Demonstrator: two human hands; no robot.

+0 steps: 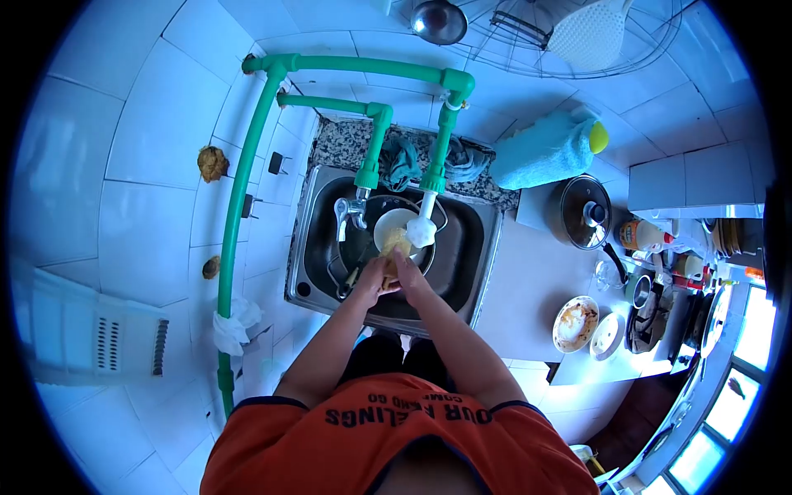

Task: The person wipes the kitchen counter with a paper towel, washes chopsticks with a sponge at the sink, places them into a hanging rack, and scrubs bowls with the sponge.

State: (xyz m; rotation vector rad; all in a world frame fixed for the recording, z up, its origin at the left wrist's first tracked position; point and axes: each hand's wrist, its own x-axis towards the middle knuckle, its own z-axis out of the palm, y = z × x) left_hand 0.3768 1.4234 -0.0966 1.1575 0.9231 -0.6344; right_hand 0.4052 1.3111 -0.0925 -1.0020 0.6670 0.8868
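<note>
Both hands are together over the sink (487,247), below the two taps. My right hand (403,269) is closed on a yellowish, crumpled, sponge-like piece (398,240). My left hand (373,275) presses in beside it with its fingers curled; what lies within them is mostly hidden. A white bowl (388,219) sits just beyond the fingers, inside a dark pan (355,242) in the basin. Handles of some utensils (350,280) stick out by my left wrist. The white tap end (421,232) hangs just right of the bowl.
Green pipes (363,66) run along the tiled wall to a metal tap (352,209). Right of the sink, the counter (520,289) bears a glass-lidded pan (584,213), a stained plate (575,324), a white dish (607,336) and a stove (652,322). A blue towel roll (540,155) lies behind.
</note>
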